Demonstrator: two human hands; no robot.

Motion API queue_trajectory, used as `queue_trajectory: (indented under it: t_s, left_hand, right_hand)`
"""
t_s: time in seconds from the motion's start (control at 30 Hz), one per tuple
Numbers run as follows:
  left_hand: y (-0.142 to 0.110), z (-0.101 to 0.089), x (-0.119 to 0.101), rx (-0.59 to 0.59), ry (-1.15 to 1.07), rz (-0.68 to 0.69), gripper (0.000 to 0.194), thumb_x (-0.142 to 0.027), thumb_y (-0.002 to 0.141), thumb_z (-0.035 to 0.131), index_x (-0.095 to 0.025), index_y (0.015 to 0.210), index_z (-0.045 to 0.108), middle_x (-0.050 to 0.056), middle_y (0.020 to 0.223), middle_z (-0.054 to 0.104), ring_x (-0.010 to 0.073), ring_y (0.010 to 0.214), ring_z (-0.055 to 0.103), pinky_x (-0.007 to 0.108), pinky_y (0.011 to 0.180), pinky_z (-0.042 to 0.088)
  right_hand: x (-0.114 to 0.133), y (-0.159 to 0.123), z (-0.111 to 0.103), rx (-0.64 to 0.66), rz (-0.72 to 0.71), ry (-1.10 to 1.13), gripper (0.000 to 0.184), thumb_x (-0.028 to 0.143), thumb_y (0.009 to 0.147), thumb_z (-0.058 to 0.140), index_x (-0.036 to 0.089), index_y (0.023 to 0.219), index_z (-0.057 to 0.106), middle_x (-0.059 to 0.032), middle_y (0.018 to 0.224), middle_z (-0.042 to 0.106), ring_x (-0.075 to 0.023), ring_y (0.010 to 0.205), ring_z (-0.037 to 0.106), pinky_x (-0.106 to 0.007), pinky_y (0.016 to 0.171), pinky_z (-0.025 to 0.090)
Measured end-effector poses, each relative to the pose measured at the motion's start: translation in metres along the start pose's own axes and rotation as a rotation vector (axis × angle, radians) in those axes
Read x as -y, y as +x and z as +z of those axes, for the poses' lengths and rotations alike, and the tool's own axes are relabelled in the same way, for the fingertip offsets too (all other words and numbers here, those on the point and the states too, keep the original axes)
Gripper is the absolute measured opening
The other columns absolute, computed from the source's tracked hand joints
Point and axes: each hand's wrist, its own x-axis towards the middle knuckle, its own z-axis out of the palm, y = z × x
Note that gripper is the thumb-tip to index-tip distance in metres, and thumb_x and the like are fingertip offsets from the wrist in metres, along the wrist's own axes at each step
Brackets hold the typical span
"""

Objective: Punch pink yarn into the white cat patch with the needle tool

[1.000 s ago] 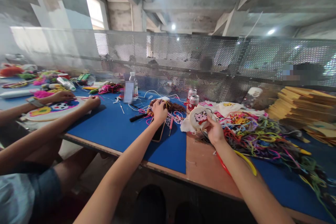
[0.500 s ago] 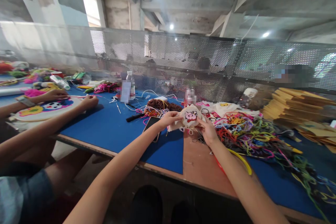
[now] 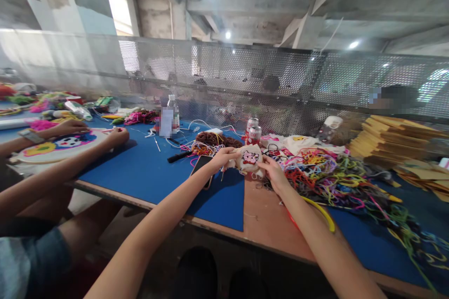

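I hold a small cream embroidered cloth piece (image 3: 249, 159) with a pink cartoon face between both hands, just above the table. My left hand (image 3: 224, 157) grips its left edge with closed fingers. My right hand (image 3: 273, 173) pinches its right edge. A black phone (image 3: 200, 165) lies on the blue mat (image 3: 154, 168) under my left wrist. A big tangle of coloured yarn (image 3: 326, 175) lies to the right of my right hand.
A co-worker's two arms at left rest on a round embroidery hoop (image 3: 56, 145). A water bottle (image 3: 171, 114), two drink cans (image 3: 253, 131), brown yarn (image 3: 217, 140) and stacked cardboard (image 3: 396, 142) stand further back. A perforated metal screen (image 3: 280, 79) closes the far edge.
My left hand left the brown yarn and came across to the cloth piece. Both hands now hold it, lower and nearer to me.
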Motion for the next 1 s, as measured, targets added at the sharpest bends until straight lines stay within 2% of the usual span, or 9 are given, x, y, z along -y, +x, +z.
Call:
queue_trajectory:
  t_s: [0.2, 0.3, 0.37, 0.53, 0.63, 0.77, 0.87, 1.0]
  left_hand:
    - [-0.003, 0.004, -0.003, 0.016, 0.01, -0.028, 0.044, -0.051, 0.066, 0.064, -0.01, 0.082, 0.061, -0.004, 0.057, 0.05, 0.0029, 0.039, 0.037, 0.017, 0.037, 0.024]
    - [-0.003, 0.007, -0.004, -0.004, -0.046, -0.049, 0.04, -0.048, 0.064, 0.066, -0.01, 0.074, 0.059, -0.004, 0.057, 0.05, 0.0039, 0.044, 0.04, 0.018, 0.043, 0.029]
    - [-0.003, 0.008, -0.004, 0.029, -0.072, -0.049, 0.038, -0.047, 0.063, 0.066, -0.011, 0.072, 0.058, -0.003, 0.06, 0.052, 0.0056, 0.05, 0.044, 0.018, 0.048, 0.033]
    - [-0.004, 0.009, 0.001, 0.223, 0.025, -0.022, 0.038, -0.043, 0.065, 0.066, -0.011, 0.086, 0.062, 0.001, 0.074, 0.06, 0.0099, 0.065, 0.052, 0.021, 0.061, 0.041]
    - [-0.006, 0.01, 0.003, 0.214, 0.146, -0.039, 0.04, -0.04, 0.063, 0.069, -0.011, 0.09, 0.063, 0.002, 0.076, 0.062, 0.0107, 0.065, 0.053, 0.021, 0.061, 0.042]
    - [-0.008, 0.009, 0.002, 0.174, 0.236, -0.121, 0.035, -0.039, 0.063, 0.068, -0.01, 0.082, 0.065, 0.001, 0.07, 0.061, 0.0104, 0.06, 0.051, 0.021, 0.056, 0.041]
    - [-0.009, 0.007, -0.001, 0.163, 0.286, -0.119, 0.03, -0.035, 0.063, 0.068, -0.009, 0.078, 0.065, 0.001, 0.066, 0.06, 0.0096, 0.057, 0.05, 0.02, 0.054, 0.039]
    - [-0.012, 0.005, -0.006, 0.208, 0.25, -0.052, 0.031, -0.034, 0.065, 0.068, -0.01, 0.084, 0.066, 0.001, 0.071, 0.062, 0.0093, 0.06, 0.051, 0.019, 0.059, 0.041]
  right_hand:
    - [-0.002, -0.003, 0.004, 0.059, 0.077, -0.01, 0.044, 0.028, 0.054, 0.077, 0.019, 0.093, 0.061, -0.0016, 0.09, 0.07, -0.0203, 0.077, 0.066, -0.031, 0.07, 0.053]
    - [-0.004, -0.002, 0.002, 0.108, 0.129, -0.051, 0.046, 0.029, 0.051, 0.08, 0.017, 0.092, 0.062, -0.0032, 0.088, 0.071, -0.0217, 0.08, 0.067, -0.032, 0.073, 0.053]
    - [-0.005, -0.002, 0.001, 0.135, 0.13, -0.054, 0.049, 0.031, 0.052, 0.08, 0.018, 0.095, 0.062, -0.0036, 0.089, 0.071, -0.0223, 0.081, 0.067, -0.032, 0.075, 0.053]
    - [-0.008, -0.005, 0.004, 0.177, 0.127, -0.13, 0.054, 0.036, 0.052, 0.079, 0.017, 0.098, 0.06, -0.0058, 0.092, 0.071, -0.025, 0.083, 0.067, -0.035, 0.075, 0.053]
    - [-0.006, -0.009, 0.01, 0.215, 0.13, -0.182, 0.05, 0.034, 0.054, 0.078, 0.017, 0.098, 0.06, -0.0061, 0.096, 0.07, -0.0254, 0.087, 0.066, -0.035, 0.077, 0.053]
    - [-0.002, -0.015, 0.015, 0.243, 0.163, -0.232, 0.039, 0.031, 0.062, 0.071, 0.02, 0.098, 0.06, -0.0049, 0.101, 0.069, -0.0242, 0.091, 0.065, -0.032, 0.076, 0.053]
    - [-0.006, -0.014, 0.014, 0.278, 0.132, -0.256, 0.048, 0.03, 0.06, 0.072, 0.019, 0.105, 0.058, -0.0051, 0.101, 0.069, -0.0243, 0.092, 0.065, -0.032, 0.075, 0.054]
    - [-0.017, -0.008, 0.007, 0.283, 0.081, -0.292, 0.061, 0.033, 0.055, 0.077, 0.017, 0.11, 0.055, -0.0074, 0.096, 0.07, -0.0254, 0.087, 0.066, -0.033, 0.072, 0.054]
